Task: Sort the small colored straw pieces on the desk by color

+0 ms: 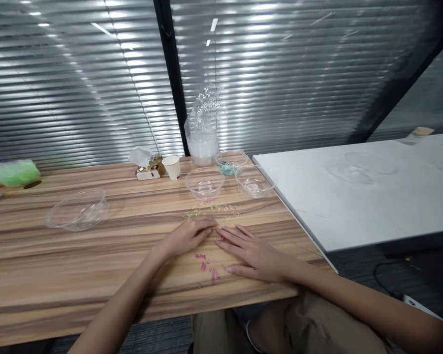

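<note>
My right hand (256, 256) lies palm down on the wooden table with its fingers spread. Some small pink pieces (220, 238) show at its fingertips. To its left, my left hand (190, 237) rests on its side with the fingers stretched forward and nothing visible in them. Its fingertips come close to those of the right hand. More loose pink pieces (203, 266) lie scattered on the near side, between the two hands. Just beyond the fingertips is a loose band of thin yellow, green and pink bits (211, 210), too small to name.
Clear plastic bowls (205, 184) stand past the bits, one with blue-green pieces (227, 168). Another clear bowl (77, 211) is at left. Behind are a paper cup (172, 168), a tissue pack (148, 168) and bagged containers (203, 142). A white table (354, 206) adjoins at right.
</note>
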A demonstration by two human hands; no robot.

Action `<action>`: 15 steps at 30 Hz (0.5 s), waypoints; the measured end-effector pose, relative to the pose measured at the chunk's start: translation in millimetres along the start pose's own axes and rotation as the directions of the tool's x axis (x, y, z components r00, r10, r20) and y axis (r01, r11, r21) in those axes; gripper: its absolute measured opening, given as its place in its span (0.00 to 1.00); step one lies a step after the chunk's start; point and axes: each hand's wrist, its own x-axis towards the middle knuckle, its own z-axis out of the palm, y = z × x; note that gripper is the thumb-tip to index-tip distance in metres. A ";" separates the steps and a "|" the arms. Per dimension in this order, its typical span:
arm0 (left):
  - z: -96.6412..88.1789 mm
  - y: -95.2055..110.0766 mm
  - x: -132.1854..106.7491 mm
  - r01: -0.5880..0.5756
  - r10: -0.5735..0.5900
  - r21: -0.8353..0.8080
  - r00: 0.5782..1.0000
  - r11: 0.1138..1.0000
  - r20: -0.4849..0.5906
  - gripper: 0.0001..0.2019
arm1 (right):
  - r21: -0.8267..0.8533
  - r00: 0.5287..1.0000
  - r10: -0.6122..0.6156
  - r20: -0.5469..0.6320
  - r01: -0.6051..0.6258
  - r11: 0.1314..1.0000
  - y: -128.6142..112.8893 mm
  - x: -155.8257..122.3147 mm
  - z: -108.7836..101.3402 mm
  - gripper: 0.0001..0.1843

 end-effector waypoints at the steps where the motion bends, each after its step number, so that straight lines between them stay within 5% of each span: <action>1: 0.3 -0.6 -0.1 0.001 -0.001 0.003 1.000 1.000 -0.003 0.15 | 0.003 1.000 -0.002 -0.010 0.002 1.000 0.3 0.0 0.4 0.35; 9: 0.5 0.8 0.1 0.004 -0.004 -0.019 1.000 1.000 -0.028 0.14 | -0.010 1.000 -0.006 -0.011 0.006 1.000 0.5 0.2 1.4 0.35; 15: -3.7 -0.9 -1.2 0.112 -0.116 -0.038 0.985 0.993 -0.124 0.13 | 0.002 1.000 0.000 -0.010 0.000 1.000 1.3 -0.3 1.9 0.34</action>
